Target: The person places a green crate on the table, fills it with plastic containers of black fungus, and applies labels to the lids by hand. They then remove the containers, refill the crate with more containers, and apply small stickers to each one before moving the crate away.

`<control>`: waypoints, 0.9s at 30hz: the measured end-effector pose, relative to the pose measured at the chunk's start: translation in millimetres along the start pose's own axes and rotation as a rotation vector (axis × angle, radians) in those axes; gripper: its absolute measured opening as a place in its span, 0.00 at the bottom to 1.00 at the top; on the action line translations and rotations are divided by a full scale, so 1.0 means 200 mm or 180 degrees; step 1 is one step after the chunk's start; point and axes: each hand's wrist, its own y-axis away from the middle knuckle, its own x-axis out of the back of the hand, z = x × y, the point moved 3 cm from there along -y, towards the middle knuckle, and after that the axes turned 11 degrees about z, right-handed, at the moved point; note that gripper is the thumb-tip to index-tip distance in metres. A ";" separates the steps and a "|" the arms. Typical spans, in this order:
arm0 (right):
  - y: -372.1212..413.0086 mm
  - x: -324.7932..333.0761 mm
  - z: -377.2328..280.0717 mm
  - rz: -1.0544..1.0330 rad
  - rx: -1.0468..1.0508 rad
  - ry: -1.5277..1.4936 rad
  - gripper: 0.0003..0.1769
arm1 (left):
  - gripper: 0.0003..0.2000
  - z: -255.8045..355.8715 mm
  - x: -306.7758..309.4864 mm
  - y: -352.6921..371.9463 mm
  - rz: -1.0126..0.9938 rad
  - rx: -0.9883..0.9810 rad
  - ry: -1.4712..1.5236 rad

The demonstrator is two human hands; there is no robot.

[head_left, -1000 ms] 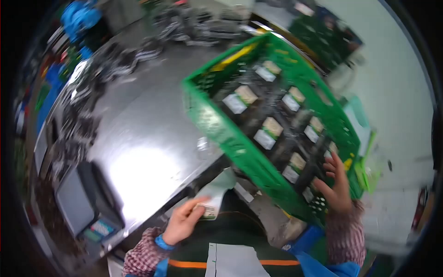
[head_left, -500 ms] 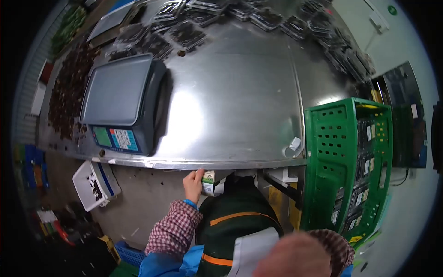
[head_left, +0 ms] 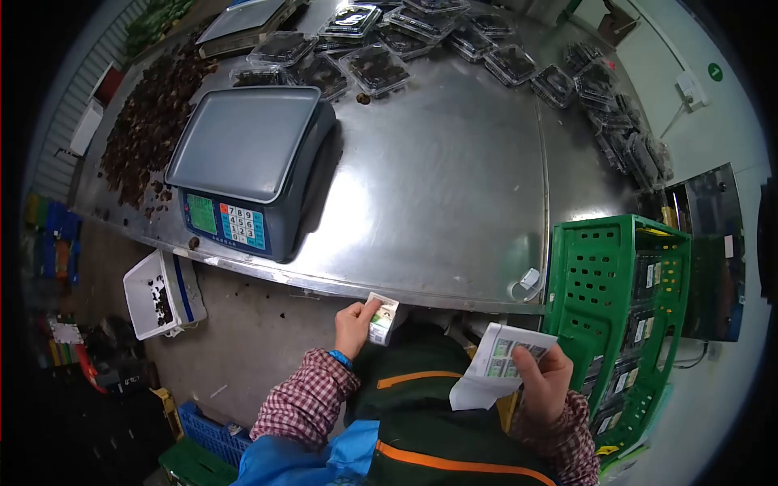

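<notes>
My left hand (head_left: 353, 330) is closed on a small stack of printed labels (head_left: 382, 318), white with green print, just off the table's front edge. My right hand (head_left: 544, 381) grips a white sheet (head_left: 485, 381) bearing rows of small grey and green printed squares, thumb on top. The sheet hangs down over my dark apron. Nearest to this hand stands the green crate (head_left: 585, 259). Ahead on the steel table (head_left: 429, 186), a digital scale (head_left: 243, 146) sits left of centre with its pan bare.
Dark brown chestnut-like pieces (head_left: 150, 121) lie piled at the left. Clear lidded boxes (head_left: 375, 69) cover the far side, with more heaped at the right (head_left: 616, 113). A small clear roll (head_left: 527, 283) rests near the front edge. A white bin (head_left: 154, 300) stands below left.
My right hand has come up from close to the camera and now holds the sheet out in front of me. The left hand has shifted slightly right. The view has also shifted.
</notes>
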 end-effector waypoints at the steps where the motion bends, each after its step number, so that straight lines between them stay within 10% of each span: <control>1: 0.00 -0.01 0.00 0.0016 0.0011 0.0005 0.10 | 0.16 -0.04 -0.01 -0.02 0.0303 0.0292 -0.0008; 7: -0.04 -0.03 -0.02 -0.0105 -0.0015 0.0109 0.10 | 0.20 -0.02 0.02 0.05 -0.0169 0.1186 0.0242; 9: -0.08 0.00 -0.06 -0.0100 0.0231 0.0227 0.11 | 0.25 0.27 0.09 0.20 0.0788 -0.2039 -0.2636; 13: -0.08 0.05 -0.14 -0.0291 0.0217 0.0388 0.13 | 0.29 1.12 -0.15 0.53 -0.1028 -0.2925 -0.0173; 16: -0.07 0.13 -0.22 -0.0363 0.0435 0.0232 0.11 | 0.13 1.23 -0.41 0.58 -0.2093 -0.1598 0.0440; 24: -0.06 0.52 -0.35 0.0706 0.1094 0.0141 0.03 | 0.07 1.30 -0.74 0.73 -0.2591 -0.1818 -0.0510; 27: -0.02 0.65 -0.35 0.0854 0.1162 0.0688 0.04 | 0.07 1.36 -0.85 0.87 -0.2663 -0.1183 0.1232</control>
